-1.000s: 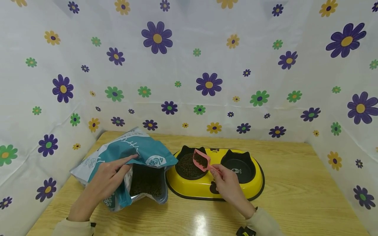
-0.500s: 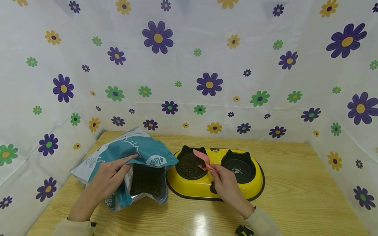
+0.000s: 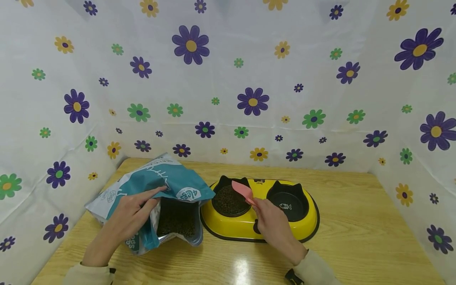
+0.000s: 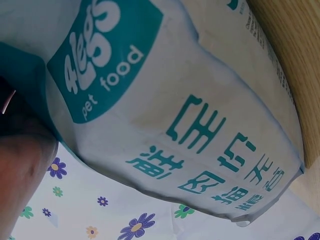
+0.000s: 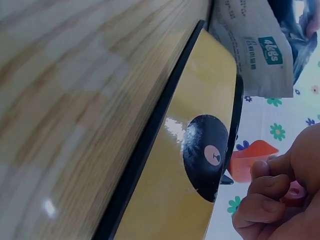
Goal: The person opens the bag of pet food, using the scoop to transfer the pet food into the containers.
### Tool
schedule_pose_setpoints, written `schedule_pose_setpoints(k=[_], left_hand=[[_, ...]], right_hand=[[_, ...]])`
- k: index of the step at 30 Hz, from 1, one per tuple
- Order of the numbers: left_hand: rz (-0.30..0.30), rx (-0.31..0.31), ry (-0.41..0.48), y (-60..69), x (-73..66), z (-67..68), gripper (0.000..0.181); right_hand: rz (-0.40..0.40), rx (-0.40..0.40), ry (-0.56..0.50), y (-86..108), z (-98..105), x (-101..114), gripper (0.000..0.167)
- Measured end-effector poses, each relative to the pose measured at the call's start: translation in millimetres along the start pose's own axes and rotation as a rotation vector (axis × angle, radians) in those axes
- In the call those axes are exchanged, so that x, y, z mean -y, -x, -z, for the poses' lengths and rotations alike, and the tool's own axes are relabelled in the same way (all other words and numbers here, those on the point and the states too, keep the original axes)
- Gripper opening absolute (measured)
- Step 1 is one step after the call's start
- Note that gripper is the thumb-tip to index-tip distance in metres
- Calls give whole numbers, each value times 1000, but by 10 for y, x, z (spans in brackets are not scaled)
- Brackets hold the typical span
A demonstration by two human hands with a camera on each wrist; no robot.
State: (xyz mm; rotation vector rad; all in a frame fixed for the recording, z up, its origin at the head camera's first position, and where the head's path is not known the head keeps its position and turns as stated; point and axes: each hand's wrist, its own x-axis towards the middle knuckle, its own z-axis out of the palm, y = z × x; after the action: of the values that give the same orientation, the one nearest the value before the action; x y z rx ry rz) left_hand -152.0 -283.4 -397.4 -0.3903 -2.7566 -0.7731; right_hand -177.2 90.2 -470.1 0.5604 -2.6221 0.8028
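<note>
In the head view my left hand [image 3: 129, 215] grips the opened rim of a blue and white pet food bag [image 3: 178, 174], which lies on its side. Dark kibble [image 3: 176, 221] shows inside its mouth. The printed bag side [image 4: 165, 115] fills most of the left wrist view. My right hand [image 3: 274, 223] holds a pink scoop [image 3: 243, 191] by its handle, tipped over above the left black bowl [image 3: 222, 182] of a yellow double feeder [image 3: 228, 223]. Brown kibble [image 3: 229, 200] lies in that bowl. Curled fingers [image 5: 265, 205] show around the handle in the right wrist view.
The right black bowl [image 3: 289, 204], with a fish-bone print, sits in the same feeder. Everything stands on a wooden table [image 3: 356, 221]. A white flower-printed cloth [image 3: 221, 79] encloses the back and sides.
The scoop, earlier facing up with kibble in it, has turned over toward the left bowl, and its kibble no longer shows. The left hand and bag have stayed put.
</note>
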Motion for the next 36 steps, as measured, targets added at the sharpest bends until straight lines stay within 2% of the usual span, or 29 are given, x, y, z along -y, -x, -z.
schedule_pose_setpoints(k=[4,11,17,21,24,26,28,33,35,36], left_hand=[[1,1,4,1,8,-1,36],[-5,-3,4,3,19,-9,36],[-8,-2,5,-8,21,-5,36],[-19,-15,3,-11,5,-4,37],[-16,-2,13,15,-9,-15,36],[-4,10,18,40,-11,-26,36],[3,15,17,57,-5,-36,36],[-6,-3,22,35,14,-33,36],[-10,-8,21,19,15,-22,36],[-11,-9,19,15,15,-15,36]], right_hand=[[61,-43,62,17,1,2,20],[92,-104,82,30,-3,-19,20],[132,-120,113,33,9,-37,21],[125,-116,123,29,16,-33,22],[75,-80,79,56,22,-11,19],[-2,-26,-29,77,35,17,16],[-129,44,-207,91,53,45,14],[-510,183,-827,65,157,89,24],[-583,252,-1064,52,210,87,26],[-594,298,-1169,50,232,80,27]])
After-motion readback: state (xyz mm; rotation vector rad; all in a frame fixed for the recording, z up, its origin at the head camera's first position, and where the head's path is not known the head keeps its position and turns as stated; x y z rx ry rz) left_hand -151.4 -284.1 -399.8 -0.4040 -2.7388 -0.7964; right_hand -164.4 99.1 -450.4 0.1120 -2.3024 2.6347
